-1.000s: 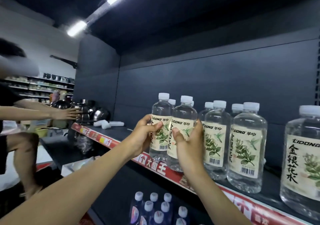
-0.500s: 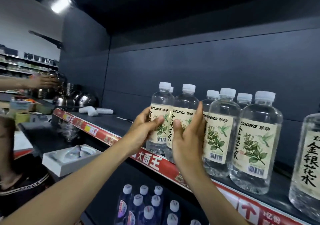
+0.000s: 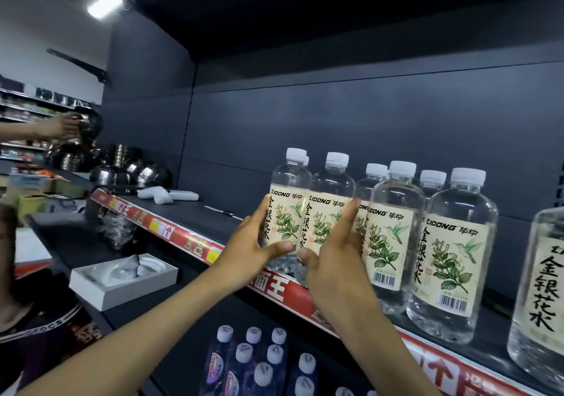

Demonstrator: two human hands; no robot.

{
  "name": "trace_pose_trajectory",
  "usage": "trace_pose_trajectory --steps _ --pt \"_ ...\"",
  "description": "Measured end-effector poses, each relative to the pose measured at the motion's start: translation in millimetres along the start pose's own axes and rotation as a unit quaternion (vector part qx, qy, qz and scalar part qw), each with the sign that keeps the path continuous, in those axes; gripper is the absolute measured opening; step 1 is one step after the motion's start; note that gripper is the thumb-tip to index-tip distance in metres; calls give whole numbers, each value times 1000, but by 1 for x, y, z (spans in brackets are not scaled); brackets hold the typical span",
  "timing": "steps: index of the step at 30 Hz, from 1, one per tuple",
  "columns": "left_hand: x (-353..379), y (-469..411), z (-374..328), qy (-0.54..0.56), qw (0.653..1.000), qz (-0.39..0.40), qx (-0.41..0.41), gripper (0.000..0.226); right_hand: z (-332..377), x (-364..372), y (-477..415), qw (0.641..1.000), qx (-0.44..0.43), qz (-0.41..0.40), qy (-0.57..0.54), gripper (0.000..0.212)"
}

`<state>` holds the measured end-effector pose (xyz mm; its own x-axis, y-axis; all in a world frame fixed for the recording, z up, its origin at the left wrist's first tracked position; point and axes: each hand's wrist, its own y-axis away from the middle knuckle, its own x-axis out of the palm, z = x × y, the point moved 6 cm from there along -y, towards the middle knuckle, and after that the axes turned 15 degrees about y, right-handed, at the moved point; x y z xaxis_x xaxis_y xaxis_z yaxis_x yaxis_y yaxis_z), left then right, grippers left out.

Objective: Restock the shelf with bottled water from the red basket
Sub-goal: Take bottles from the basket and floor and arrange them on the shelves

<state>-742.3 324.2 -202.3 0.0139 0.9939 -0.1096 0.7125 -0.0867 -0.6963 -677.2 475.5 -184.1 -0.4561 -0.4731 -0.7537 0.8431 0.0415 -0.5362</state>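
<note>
Two clear water bottles with white caps and cream flower labels stand side by side at the front edge of the dark shelf (image 3: 195,212). My left hand (image 3: 253,249) wraps the left bottle (image 3: 290,194) from its left side. My right hand (image 3: 338,261) grips the right bottle (image 3: 328,200) from its right side, fingers up along the label. Both thumbs meet low in front. Several more of the same bottles (image 3: 451,243) stand in a row to the right. The red basket is out of view.
A red price strip (image 3: 171,231) runs along the shelf edge. White packets (image 3: 164,196) and steel pots (image 3: 122,173) sit further left. An open white box (image 3: 122,279) lies on the lower ledge, blue-labelled bottles (image 3: 256,362) below. Another person's hand (image 3: 61,125) reaches in at far left.
My two hands have stayed on the pair of bottles, shifting lower on the labels with thumbs now meeting. The view has swung slightly; the other person's arm has risen at left.
</note>
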Motion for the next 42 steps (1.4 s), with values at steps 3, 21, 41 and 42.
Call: trace_pose_trajectory --steps 3,21,41,42 --pt "-3 0 -5 -12 1000 -11 10 76 1 2 -2 1000 18 15 -8 120" --pt "-10 -11 16 -24 998 -16 -54 58 0 22 -27 997 21 -36 -61 119" --pt "-29 124 -5 -538 841 23 -58 67 11 61 86 974 -142 -88 150 60" --pt "-33 139 -3 -549 832 31 -71 68 12 70 95 976 -156 -82 129 59"
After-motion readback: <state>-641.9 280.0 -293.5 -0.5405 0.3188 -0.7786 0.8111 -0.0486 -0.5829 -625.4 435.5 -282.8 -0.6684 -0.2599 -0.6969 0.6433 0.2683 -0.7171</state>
